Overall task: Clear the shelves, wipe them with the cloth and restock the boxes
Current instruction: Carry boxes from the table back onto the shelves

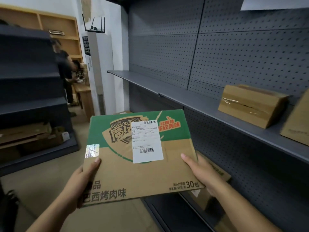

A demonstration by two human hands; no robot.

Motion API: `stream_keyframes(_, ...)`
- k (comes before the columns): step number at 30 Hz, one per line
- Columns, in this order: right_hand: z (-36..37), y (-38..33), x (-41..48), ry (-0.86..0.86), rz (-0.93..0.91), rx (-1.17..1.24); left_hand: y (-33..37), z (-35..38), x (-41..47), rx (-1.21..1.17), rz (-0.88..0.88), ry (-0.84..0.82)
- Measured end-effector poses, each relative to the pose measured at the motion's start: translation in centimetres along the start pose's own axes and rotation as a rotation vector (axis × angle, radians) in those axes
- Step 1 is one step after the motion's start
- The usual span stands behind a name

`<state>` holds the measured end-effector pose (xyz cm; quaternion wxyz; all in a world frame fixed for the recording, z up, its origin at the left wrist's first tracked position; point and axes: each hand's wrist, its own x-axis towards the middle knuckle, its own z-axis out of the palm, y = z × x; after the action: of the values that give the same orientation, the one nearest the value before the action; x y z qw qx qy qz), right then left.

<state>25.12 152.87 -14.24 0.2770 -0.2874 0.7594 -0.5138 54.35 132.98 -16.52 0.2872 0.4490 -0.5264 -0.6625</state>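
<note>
Gripping green carton by its side edges, left hand and right hand: thumbs flat on top, other fingers underneath (hidden), steadying wide load. Shelf beyond right thumb, likely restock spot near taped box.

The printed box is brown corrugated cardboard, matt, with flat green and orange ink on its upper part. Its label is smooth white paper, and the small sticker at the left edge has a shiny, rainbow-foil finish. The shelf looks like dark grey painted metal, smooth and matt; the back panel is the same finish, punched with rows of small holes. The plain box is bare matt cardboard sealed with glossy, wrinkled clear tape. The bookcase is pale wood. The floor is smooth, dull beige.
</note>
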Motion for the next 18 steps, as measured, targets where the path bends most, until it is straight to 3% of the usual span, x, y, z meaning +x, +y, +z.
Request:
stream_keyframes(7, 4.3, -3.8, 6.4, 0.009, -0.053, -0.001, 3.6, -3.5, 6.5, 0.000, 0.095, 0.014)
stream_keyframes(18, 9.4, -11.3, 12.6, 0.161, -0.136, 0.043, 12.7, -7.7, 17.9, 0.042, 0.209, -0.103)
